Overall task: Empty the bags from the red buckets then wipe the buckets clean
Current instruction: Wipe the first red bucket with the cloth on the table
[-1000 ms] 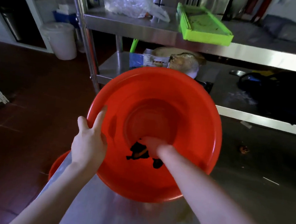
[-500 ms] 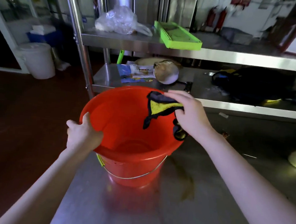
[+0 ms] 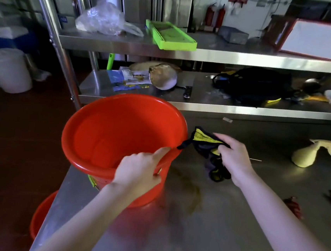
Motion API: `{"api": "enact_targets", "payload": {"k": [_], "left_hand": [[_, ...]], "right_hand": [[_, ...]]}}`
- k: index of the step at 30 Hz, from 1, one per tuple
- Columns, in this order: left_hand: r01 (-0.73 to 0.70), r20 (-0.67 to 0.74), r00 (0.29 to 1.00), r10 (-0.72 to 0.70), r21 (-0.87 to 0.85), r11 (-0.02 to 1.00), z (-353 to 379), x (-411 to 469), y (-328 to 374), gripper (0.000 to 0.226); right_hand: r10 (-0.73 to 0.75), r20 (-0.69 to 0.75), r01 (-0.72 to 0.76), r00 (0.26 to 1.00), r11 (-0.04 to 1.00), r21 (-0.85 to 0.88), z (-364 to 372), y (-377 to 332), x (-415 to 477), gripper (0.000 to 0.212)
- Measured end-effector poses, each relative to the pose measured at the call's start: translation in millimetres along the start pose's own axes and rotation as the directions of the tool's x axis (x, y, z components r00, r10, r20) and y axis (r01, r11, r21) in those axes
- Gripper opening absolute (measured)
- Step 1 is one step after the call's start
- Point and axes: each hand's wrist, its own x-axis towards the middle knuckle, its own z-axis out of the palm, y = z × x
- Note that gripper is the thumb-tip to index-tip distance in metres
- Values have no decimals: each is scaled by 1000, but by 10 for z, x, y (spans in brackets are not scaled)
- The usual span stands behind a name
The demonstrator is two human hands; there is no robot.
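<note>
left hand grips bucket rim; right hand holds cloth beside it, perhaps touching.

A commercial kitchen, back of house: a stainless-steel worktop fills the view from 3 to 6 o'clock. A two-tier steel rack stands at 12, its upper shelf carrying a green tray, its lower shelf a knife and, toward 2, a ladle. Red fire extinguishers stand against the wall at 1 o'clock, and a white lidded bin sits on the dark red floor at 9
</note>
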Motion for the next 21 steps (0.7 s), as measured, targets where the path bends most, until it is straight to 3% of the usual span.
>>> {"api": "enact_targets", "payload": {"k": [5, 8, 12, 15, 17, 19, 21], "left_hand": [[102, 14, 995, -101, -184, 978, -479, -155, -494, 90], [175, 13, 983, -183, -362, 916, -745, -206, -861, 87], [187, -20, 970, -243, -581, 792, -924, -362, -1331, 97], [237, 64, 958, -278, -722, 650, -947, -524, -1529, 94], [266, 118, 950, -290, -792, 550, -918, -636, -1675, 85], [303, 185, 934, -307, -866, 398, -899, -743, -1815, 78], [331, 243, 912, -329, -912, 243, -868, -845, -1961, 76]], "right_hand": [[-11, 66, 0, 998, 986, 168, 179, -181, 82, 34], [-131, 89, 113, 987, 977, 180, 436, -466, 187, 26], [-331, 48, 318, 942, 930, 183, 950, -896, 138, 31], [-574, 101, 547, 813, 811, 205, 1372, -1143, -107, 37], [-689, 312, 724, 655, 690, 6, 1678, -1172, -279, 42], [-639, 562, 844, 525, 475, -250, 1935, -1095, -440, 54], [-594, 653, 876, 471, 404, -264, 2118, -1011, -539, 59]]}}
